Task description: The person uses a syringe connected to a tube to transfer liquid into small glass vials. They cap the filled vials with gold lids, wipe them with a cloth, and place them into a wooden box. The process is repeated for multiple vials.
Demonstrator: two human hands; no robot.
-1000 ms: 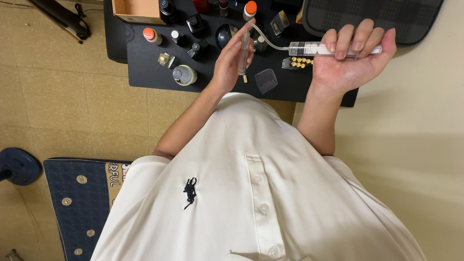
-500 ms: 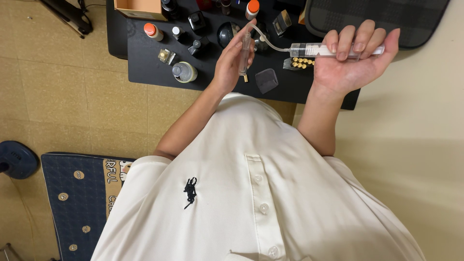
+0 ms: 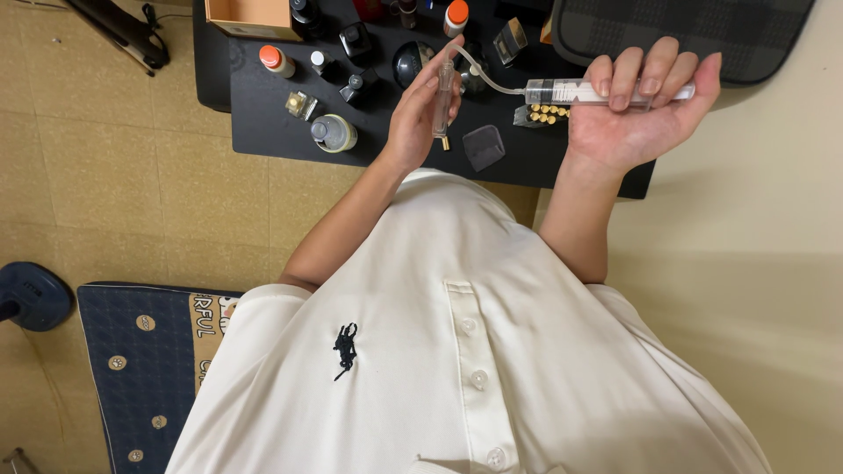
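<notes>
Far left on the floor I see a dark blue round weight (image 3: 31, 297), next to it a navy mat w/ paw prints (image 3: 145, 369). Up top a black table (image 3: 263, 123) carries an open cardboard box (image 3: 248, 12), an orange-capped bottle (image 3: 274, 61), a small gold-edged square bottle (image 3: 301, 104), a round flat bottle w/ silver cap (image 3: 335, 133) and a cluster of dark bottles behind them.

Left hand (image 3: 420, 118) is closed round a slim clear glass vial (image 3: 444, 98), held roughly upright above the table, gold tip at its lower end. A thin clear tube (image 3: 490, 81) curves from the vial's top across to a clear syringe (image 3: 587, 91). Below the tube, on the table: a dark grey square cap (image 3: 483, 147) and a row of small gold bits (image 3: 549, 112).

Right hand (image 3: 645, 110) is clamped on the syringe, fingers (image 3: 627, 77) wrapped over the barrel, which lies about level, nozzle pointing left. Hands are apart, linked only via tube. Can't tell how full the barrel is.

Behind the right hand, a dark plaid cushion (image 3: 702, 31). Lower frame is filled by my white buttoned shirt (image 3: 457, 369).
</notes>
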